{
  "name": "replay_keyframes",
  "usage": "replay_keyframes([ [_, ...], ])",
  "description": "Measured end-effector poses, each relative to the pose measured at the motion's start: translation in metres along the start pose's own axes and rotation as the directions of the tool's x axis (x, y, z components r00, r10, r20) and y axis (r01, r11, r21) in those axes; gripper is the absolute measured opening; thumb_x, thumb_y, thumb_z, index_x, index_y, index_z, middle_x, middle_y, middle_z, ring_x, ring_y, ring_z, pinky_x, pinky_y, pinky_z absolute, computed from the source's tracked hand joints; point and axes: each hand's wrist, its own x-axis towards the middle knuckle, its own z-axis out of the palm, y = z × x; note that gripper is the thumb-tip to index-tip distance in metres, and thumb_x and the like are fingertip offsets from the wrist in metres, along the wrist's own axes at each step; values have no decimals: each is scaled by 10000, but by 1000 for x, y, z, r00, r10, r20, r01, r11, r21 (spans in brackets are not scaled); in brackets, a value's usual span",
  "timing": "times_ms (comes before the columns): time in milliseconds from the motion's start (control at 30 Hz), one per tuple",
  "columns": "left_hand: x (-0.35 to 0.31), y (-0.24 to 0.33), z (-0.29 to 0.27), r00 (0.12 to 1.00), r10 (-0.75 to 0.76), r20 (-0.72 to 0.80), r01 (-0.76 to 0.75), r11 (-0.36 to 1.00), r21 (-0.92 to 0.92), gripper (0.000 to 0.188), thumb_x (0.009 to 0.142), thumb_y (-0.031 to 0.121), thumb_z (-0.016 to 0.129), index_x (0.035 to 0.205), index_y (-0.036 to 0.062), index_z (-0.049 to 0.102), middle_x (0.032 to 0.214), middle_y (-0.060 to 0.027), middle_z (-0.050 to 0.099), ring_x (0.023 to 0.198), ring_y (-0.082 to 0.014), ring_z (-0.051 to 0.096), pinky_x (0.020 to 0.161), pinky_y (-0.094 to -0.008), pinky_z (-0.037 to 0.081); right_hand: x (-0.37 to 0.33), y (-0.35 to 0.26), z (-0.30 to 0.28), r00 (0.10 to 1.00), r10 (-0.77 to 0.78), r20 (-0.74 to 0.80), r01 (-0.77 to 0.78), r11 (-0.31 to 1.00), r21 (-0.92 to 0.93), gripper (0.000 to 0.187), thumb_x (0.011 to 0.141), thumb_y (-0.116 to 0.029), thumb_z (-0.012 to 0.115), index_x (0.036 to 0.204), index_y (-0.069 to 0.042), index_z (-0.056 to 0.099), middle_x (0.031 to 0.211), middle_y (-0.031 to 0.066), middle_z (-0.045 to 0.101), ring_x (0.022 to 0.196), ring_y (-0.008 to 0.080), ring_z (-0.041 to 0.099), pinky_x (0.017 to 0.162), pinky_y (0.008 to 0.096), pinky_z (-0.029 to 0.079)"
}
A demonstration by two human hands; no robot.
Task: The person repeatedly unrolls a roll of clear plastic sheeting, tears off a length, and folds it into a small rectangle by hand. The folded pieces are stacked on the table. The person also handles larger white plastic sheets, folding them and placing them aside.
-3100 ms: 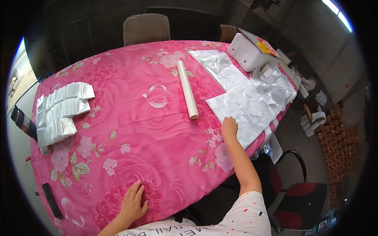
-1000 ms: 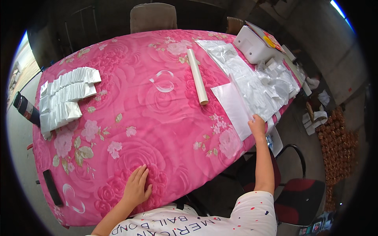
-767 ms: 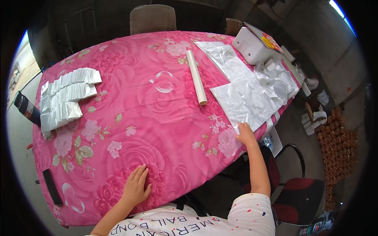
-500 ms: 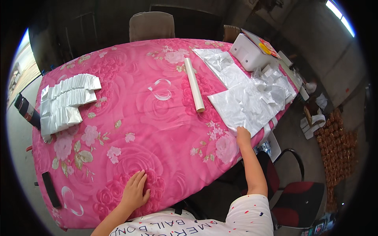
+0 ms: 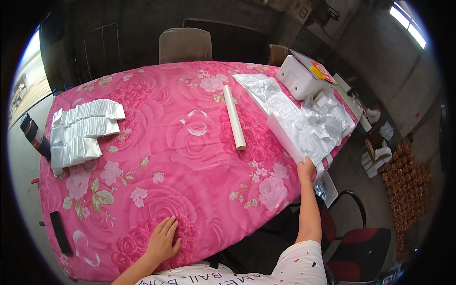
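My right hand [image 5: 307,168] grips the near corner of a clear plastic sheet [image 5: 288,138] at the table's right side. The sheet's left edge is lifted off the pile of clear plastic sheets [image 5: 266,90] beneath it. My left hand [image 5: 164,240] lies flat on the pink flowered tablecloth [image 5: 199,180] near the front edge, fingers stretched and holding nothing. Left of the pile lies a cream-coloured tube or roll [image 5: 234,118]. At the far left stand rows of small folded clear packets [image 5: 85,133], stacked close together.
A white foam box [image 5: 300,78] with flat printed items on top stands at the back right. A dark bottle [image 5: 34,134] is beside the left edge, and a black bar [image 5: 61,232] lies at the front left. Chairs [image 5: 363,249] stand around the table.
My right hand has drawn the sheet's corner slightly right, and its left edge has risen from the pile. My left hand stays flat on the cloth. The view has tilted up a little.
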Motion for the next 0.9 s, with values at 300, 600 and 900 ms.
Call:
replay_keyframes([
  [300,-2,-1,1,1000,2,17,-2,1000,23,537,731,207,622,1176,-57,480,1270,-208,456,1201,-335,411,1028,-394,326,-24,-44,-29,997,-73,-36,80,967,244,204,698,-69,468,830,45,574,741,272,574,723,438,561,659,443,442],
  [600,-4,0,3,1000,-13,9,13,1000,17,544,717,170,627,1189,-49,468,1284,-209,441,1203,-346,402,1023,-405,327,-96,-82,-28,996,-91,25,64,850,522,211,691,-7,478,861,22,601,726,222,593,694,363,596,632,382,464],
  [900,-1,2,4,999,-31,-24,29,994,-109,562,706,112,634,1218,-20,443,1288,-204,435,1202,-363,395,1026,-412,317,-179,-116,-51,990,-127,68,48,737,674,167,654,57,457,778,24,563,685,197,560,649,357,573,595,352,451],
])
